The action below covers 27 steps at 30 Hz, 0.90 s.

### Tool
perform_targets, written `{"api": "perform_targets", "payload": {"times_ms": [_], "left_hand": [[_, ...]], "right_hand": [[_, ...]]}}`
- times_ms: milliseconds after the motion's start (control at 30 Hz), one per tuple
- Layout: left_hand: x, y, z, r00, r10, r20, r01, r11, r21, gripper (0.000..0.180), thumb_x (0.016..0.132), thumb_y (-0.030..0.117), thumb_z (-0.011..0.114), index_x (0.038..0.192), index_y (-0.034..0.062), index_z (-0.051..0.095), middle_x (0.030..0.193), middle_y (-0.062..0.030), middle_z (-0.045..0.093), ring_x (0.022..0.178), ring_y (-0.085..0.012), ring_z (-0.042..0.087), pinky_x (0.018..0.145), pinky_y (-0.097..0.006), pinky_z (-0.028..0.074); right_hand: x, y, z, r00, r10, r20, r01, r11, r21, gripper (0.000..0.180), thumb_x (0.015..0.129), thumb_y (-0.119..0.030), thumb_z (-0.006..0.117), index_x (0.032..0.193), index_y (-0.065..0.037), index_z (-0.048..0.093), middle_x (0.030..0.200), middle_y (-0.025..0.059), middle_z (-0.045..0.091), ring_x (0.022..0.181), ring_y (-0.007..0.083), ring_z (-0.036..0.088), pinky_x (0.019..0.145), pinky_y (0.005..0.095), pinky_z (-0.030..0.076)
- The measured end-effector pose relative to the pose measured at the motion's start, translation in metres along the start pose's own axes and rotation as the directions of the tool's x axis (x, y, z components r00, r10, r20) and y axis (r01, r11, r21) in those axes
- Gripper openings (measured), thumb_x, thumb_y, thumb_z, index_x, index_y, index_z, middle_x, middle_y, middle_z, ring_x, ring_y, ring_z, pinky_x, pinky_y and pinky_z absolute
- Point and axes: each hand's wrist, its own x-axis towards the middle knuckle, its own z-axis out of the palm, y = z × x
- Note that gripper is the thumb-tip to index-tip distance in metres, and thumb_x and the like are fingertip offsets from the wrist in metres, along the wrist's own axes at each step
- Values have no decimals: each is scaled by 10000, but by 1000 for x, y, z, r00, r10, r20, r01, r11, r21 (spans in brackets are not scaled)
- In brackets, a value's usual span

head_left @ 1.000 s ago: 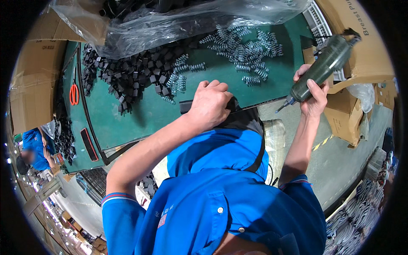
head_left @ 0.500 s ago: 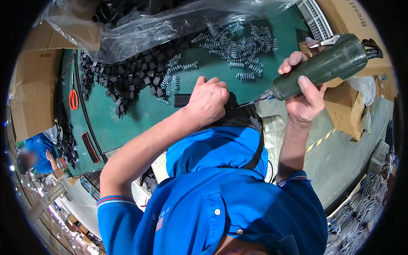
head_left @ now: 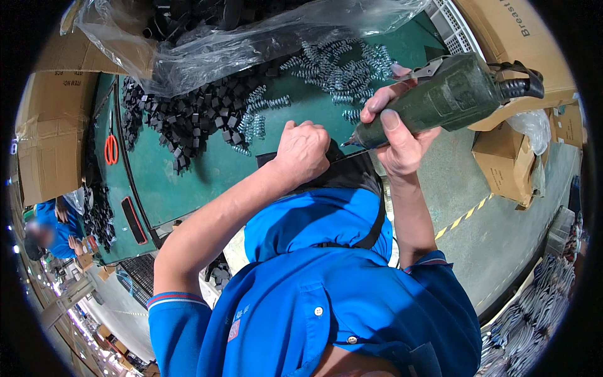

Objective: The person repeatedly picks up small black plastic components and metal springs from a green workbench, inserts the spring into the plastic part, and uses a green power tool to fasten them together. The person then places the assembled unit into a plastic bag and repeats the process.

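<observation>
The right hand (head_left: 402,143) is clamping fingers and thumb round the dark green driver (head_left: 440,94), which is slanting above the near edge of the table (head_left: 217,181), its tip pointing left. The left hand (head_left: 303,151) is closing in a fist over a black piece (head_left: 265,158), whose left end is showing on the table. The fist is hiding the rest, so whether the tip is touching the piece cannot be told. Compared with the earlier frames, the driver is sitting farther left, its tip now near the fist. Beyond the hands, springs (head_left: 330,75) and black blocks (head_left: 188,116) are lying in heaps. Scissors (head_left: 111,149) are resting at the left. The right carton (head_left: 540,44) is bearing large lettering, cut off by the rim; the left carton (head_left: 50,138) and shirt (head_left: 282,320) are showing smaller print.
</observation>
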Motion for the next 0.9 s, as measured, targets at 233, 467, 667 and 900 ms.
{"api": "perform_targets", "payload": {"times_ms": [233, 467, 667, 900], "left_hand": [[2, 8, 0, 1000, 9, -6, -9, 999, 39, 71, 556, 96, 640, 604, 49, 616, 721, -110, 636, 791, -281, 623, 687, -424, 419], [-2, 4, 4, 1000, -23, 7, 23, 1000, 22, 188, 563, 175, 691, 721, 74, 697, 783, -77, 623, 865, -269, 595, 773, -409, 417], [11, -13, -8, 995, 57, -80, -55, 998, 35, 323, 598, 221, 763, 886, 80, 722, 833, -62, 597, 905, -257, 571, 824, -402, 403], [19, -11, -8, 1000, -8, -13, 10, 995, 103, 314, 585, 223, 770, 861, 81, 716, 826, -59, 603, 906, -250, 577, 823, -406, 408]], "right_hand": [[0, -5, -3, 1000, -19, 10, 18, 1000, 23, 559, 846, -112, 643, 1298, 97, 388, 857, 153, 588, 687, 207, 585, 644, 314, 513], [-2, -7, 3, 1000, -17, 3, 16, 997, 78, 556, 852, -107, 631, 1302, 98, 377, 854, 154, 576, 702, 210, 580, 646, 316, 504], [-7, -14, -10, 999, 19, -36, -19, 1000, 13, 552, 844, -84, 607, 1303, 114, 372, 868, 157, 579, 714, 206, 579, 672, 326, 504], [5, -13, -3, 999, -17, -43, 21, 995, 95, 539, 855, -95, 610, 1308, 91, 383, 883, 148, 577, 735, 204, 576, 687, 345, 506]]}}
